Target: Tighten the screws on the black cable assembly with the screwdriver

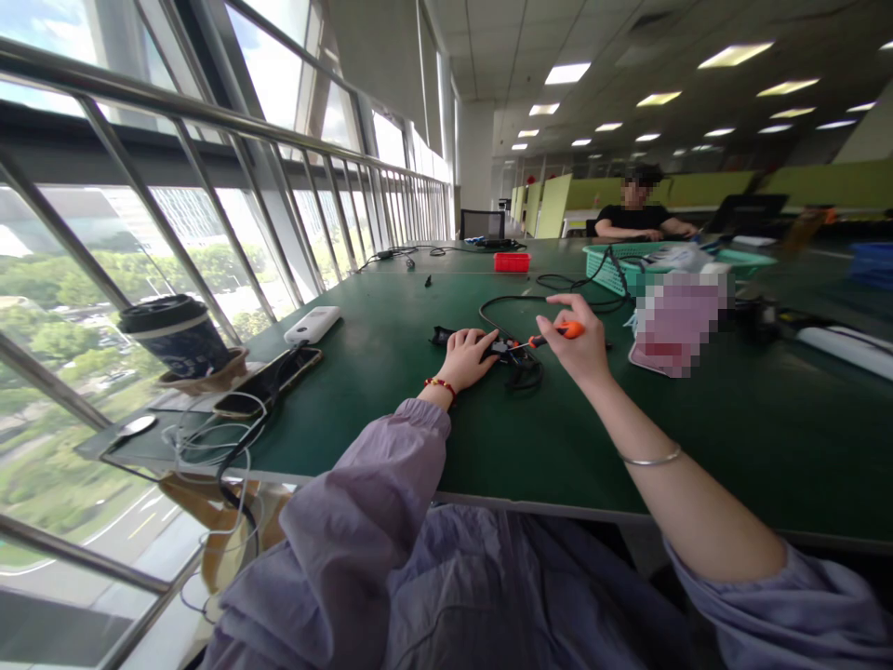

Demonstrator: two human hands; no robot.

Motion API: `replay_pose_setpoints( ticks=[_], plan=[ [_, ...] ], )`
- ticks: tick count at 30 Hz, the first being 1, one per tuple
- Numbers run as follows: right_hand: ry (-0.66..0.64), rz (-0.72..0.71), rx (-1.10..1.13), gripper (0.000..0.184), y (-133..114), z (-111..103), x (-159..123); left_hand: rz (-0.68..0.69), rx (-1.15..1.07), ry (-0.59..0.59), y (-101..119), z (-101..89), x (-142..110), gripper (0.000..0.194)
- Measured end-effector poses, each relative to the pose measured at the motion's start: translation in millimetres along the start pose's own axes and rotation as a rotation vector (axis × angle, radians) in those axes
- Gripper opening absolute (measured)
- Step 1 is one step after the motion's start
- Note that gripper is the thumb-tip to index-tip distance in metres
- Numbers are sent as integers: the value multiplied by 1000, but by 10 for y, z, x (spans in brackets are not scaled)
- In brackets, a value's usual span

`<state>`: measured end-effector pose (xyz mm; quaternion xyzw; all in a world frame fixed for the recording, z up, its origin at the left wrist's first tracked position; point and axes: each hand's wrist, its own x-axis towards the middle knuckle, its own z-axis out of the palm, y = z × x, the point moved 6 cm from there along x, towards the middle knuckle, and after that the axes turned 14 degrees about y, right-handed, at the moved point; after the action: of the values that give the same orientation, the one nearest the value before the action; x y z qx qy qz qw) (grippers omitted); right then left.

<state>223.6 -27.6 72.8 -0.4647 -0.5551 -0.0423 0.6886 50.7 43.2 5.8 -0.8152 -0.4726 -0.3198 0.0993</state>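
Note:
My right hand (pixel 578 340) pinches a screwdriver (pixel 573 329) with an orange and black handle; some of its fingers are raised. The thin shaft slants left, its tip at a small black device (pixel 500 348) lying on the green table. My left hand (pixel 469 361) presses over this device and holds it down, fingers bent across its left part. Much of the device is hidden by that hand, so its kind is unclear. Black cable (pixel 525 374) loops beside it.
A red box (pixel 512 262) stands farther back. To the right are a teal basket (pixel 614 270) and a propped phone, blurred out (pixel 680 326). On the left are a lidded cup (pixel 174 340), a white device (pixel 313 325), a dark phone (pixel 269 381) and cables. A person (pixel 638 209) sits across.

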Motion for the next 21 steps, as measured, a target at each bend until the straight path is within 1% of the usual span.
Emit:
replay_pose_setpoints(
  ticks=[1,4,5,8,9,10,11,12,14,15,18,21],
  plan=[
    [-6,12,-16,20,6,1,-1,1,3,-1,1,-1,-1,50],
    [-36,-5,14,15,-13,14,-4,2,17,-10,5,-3,-2,51],
    [-39,-30,34,18,-30,17,-3,1,21,-14,6,-3,-2,51],
    [-1,-98,71,49,-68,2,2,1,30,-20,9,-6,-1,52],
    [22,-102,72,55,-67,-11,5,1,32,-20,10,-7,-1,52],
    [41,-94,61,58,-59,-22,9,1,31,-19,10,-7,-1,52],
    [51,-75,36,57,-45,-30,12,0,28,-17,11,-8,-2,52],
    [52,-52,6,50,-27,-34,13,0,23,-14,11,-9,-2,51],
    [36,-1,-44,28,9,-34,12,-2,12,-9,11,-11,-4,51],
    [18,15,-50,21,20,-28,9,-3,9,-7,11,-11,-4,51],
    [-30,-13,13,18,1,3,0,-2,8,-8,9,-10,-4,51],
    [-3,-98,86,49,-50,-2,1,-3,5,-8,7,-11,-3,51]
  ],
)
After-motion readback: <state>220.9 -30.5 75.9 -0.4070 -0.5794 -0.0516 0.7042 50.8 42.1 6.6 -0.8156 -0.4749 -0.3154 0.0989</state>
